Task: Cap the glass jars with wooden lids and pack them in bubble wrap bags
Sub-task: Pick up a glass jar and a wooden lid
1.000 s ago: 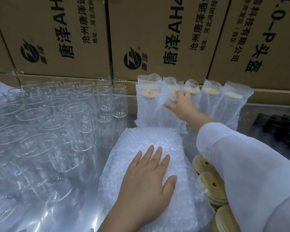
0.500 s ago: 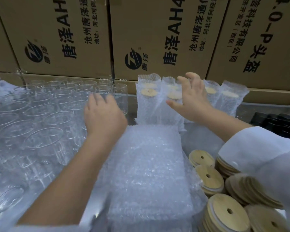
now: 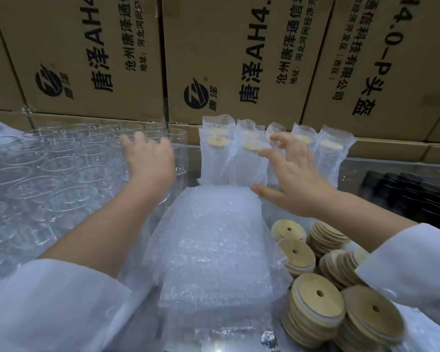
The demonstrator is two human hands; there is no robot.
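Note:
Several empty glass jars (image 3: 61, 174) stand packed together on the left. My left hand (image 3: 150, 158) reaches over the rightmost jars, fingers spread above their rims, holding nothing. A stack of flat bubble wrap bags (image 3: 214, 250) lies in the middle. Behind it stands a row of bagged jars with wooden lids (image 3: 221, 153). My right hand (image 3: 292, 176) hovers open in front of that row, fingers spread and lightly bent, holding nothing. Stacks of round wooden lids (image 3: 313, 306) with centre holes lie at the lower right.
Brown cardboard boxes (image 3: 239, 59) with printed text form a wall right behind the jars. A dark tray of black items (image 3: 404, 191) sits at the far right behind a clear edge. My white sleeves fill both lower corners.
My left hand left the bubble wrap stack and reached out over the empty jars. My right hand let go of the bagged jar in the back row and drew back, open.

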